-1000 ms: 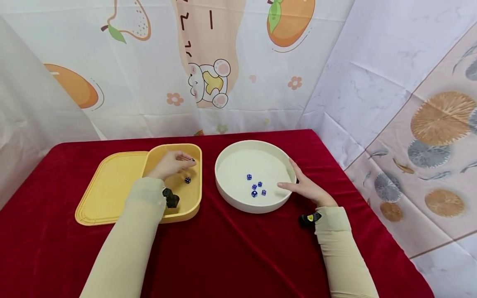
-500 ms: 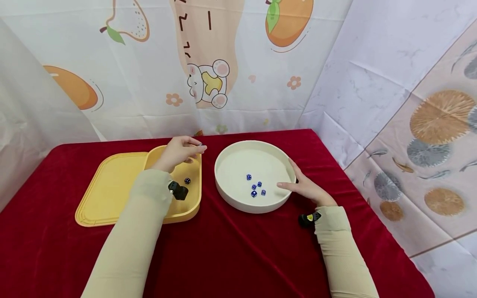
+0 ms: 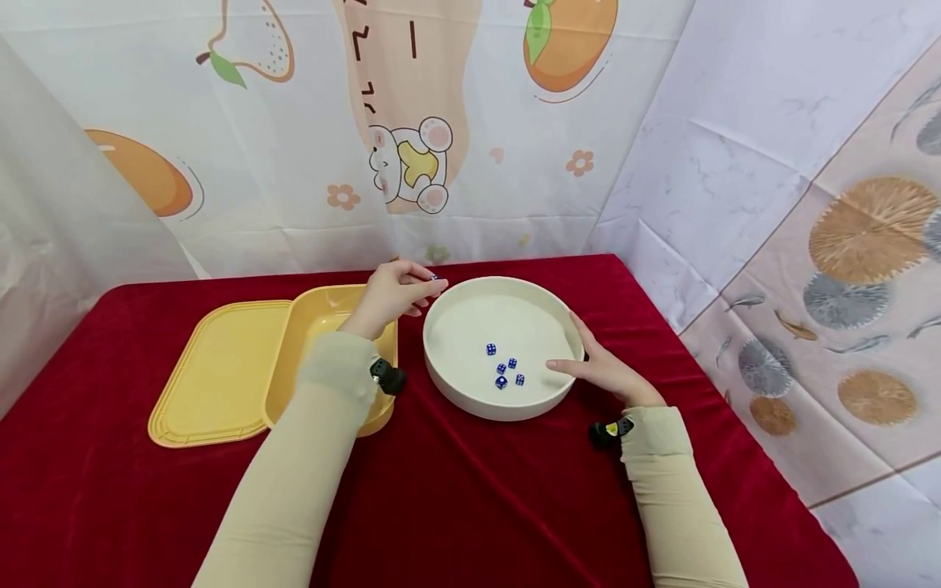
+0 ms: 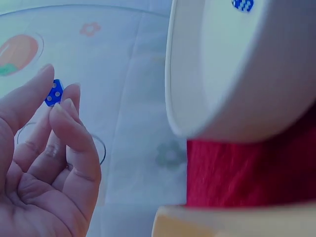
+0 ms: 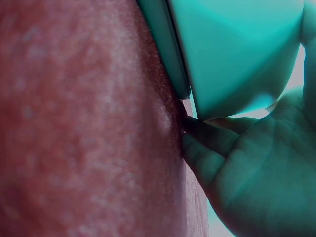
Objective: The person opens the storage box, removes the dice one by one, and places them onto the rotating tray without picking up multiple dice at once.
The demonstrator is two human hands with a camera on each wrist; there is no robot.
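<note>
The left hand [image 3: 393,296] pinches a small blue die [image 4: 54,92] between thumb and fingertips, raised just beside the far-left rim of the round white dish [image 3: 441,384]. The right hand [image 3: 604,369] lies flat, fingers relaxed, against the dish's right wall, gripping nothing. Four blue dice [image 3: 504,369] lie inside the dish, toward its near side. A yellow tray [image 3: 213,367] sits left of the dish on the red-covered counter [image 3: 470,506], toward its far edge. Risk: the pinch is light and the die sits at the fingertips, so released short of the rim it could bounce onto the cloth.
</note>
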